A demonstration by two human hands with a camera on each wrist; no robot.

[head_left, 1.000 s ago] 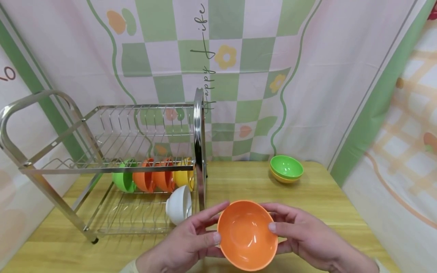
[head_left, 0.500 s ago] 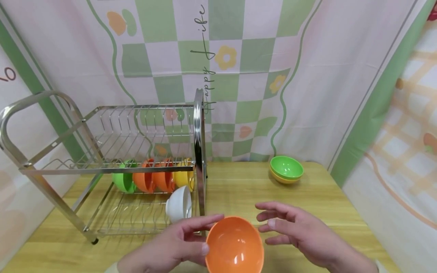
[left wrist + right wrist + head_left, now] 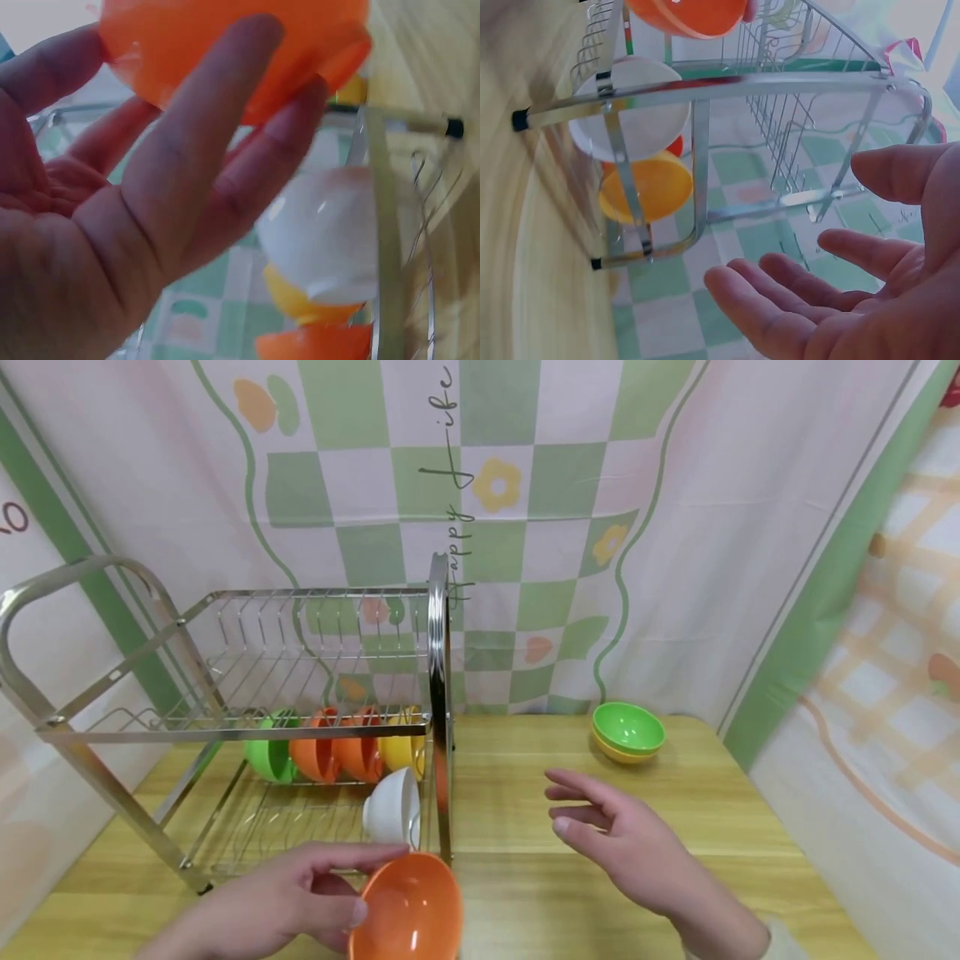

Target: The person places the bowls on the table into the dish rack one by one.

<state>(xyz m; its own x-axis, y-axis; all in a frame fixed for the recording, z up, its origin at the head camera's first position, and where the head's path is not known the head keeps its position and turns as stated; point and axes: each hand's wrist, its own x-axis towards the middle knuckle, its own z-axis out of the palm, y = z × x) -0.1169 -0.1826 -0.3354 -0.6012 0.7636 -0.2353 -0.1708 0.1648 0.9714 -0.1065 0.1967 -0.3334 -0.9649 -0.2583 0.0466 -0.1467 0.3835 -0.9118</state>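
Observation:
An orange bowl is held in my left hand, thumb at its rim and fingers around its outside, low at the front of the rack. The left wrist view shows the bowl from outside, with the fingers under it. My right hand hovers over the table to the right, fingers loosely extended and holding nothing. On the lower tier of the metal dish rack, a white bowl stands tilted on its side, just beyond the left hand. Behind it are a yellow bowl, two orange bowls and a green bowl.
On the wooden table, at the back right, a green bowl sits nested in a yellow bowl. The rack's upper tier overhangs the row of bowls. A patterned curtain hangs behind.
My right hand has let go of the orange bowl and moved off to the right. The left hand has carried the bowl leftward, toward the rack.

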